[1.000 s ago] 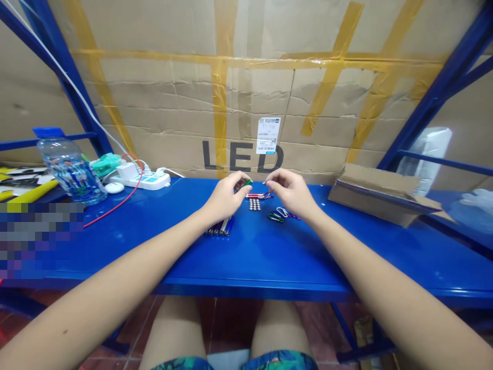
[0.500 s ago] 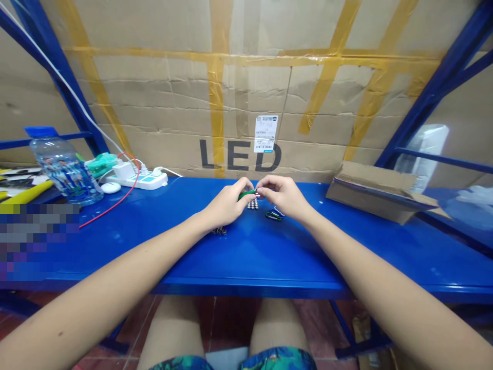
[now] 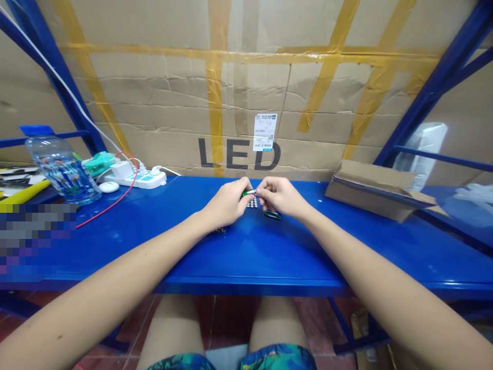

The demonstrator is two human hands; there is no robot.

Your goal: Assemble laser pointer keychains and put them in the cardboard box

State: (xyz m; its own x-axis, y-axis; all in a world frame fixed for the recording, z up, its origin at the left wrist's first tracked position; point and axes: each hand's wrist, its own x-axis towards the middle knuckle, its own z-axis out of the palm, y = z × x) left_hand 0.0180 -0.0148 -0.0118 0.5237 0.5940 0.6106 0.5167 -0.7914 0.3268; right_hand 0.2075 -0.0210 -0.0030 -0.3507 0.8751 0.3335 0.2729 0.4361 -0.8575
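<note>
- The left hand (image 3: 227, 203) is over the middle of the blue counter (image 3: 269, 257), a little toward the far edge.
- Its fingers (image 3: 242, 186) are clamped together on a small green tube (image 3: 247, 193), which is held just above the counter.
- The tube lies nearly level between the 2 hands, with its silver end pointing to the right.
- The right hand (image 3: 282, 198) is just to the right of the left hand, and the 2 hands almost touch.
- Its fingers (image 3: 264, 193) are pinched together on the silver end of the tube. Whether they also hold some small part there I cannot tell.
- Just under the tube, a group of small silver batteries (image 3: 253, 204) stands on the counter.
- A green clip (image 3: 272, 215) lies on the counter, partly under the right hand.
- Some dark tubes (image 3: 221, 231) show on the near side of the left hand, mostly hidden by the wrist.
- Far to the left stand a water bottle (image 3: 63, 169) and a white power strip (image 3: 134, 180), with a red wire (image 3: 111, 204) curving near them.
- On the right, well apart from the hands, lies a flat cardboard box (image 3: 375, 191).
- Behind the counter stands a big cardboard sheet (image 3: 173, 113) with yellow tape, the letters LED and a white label (image 3: 265, 132).
</note>
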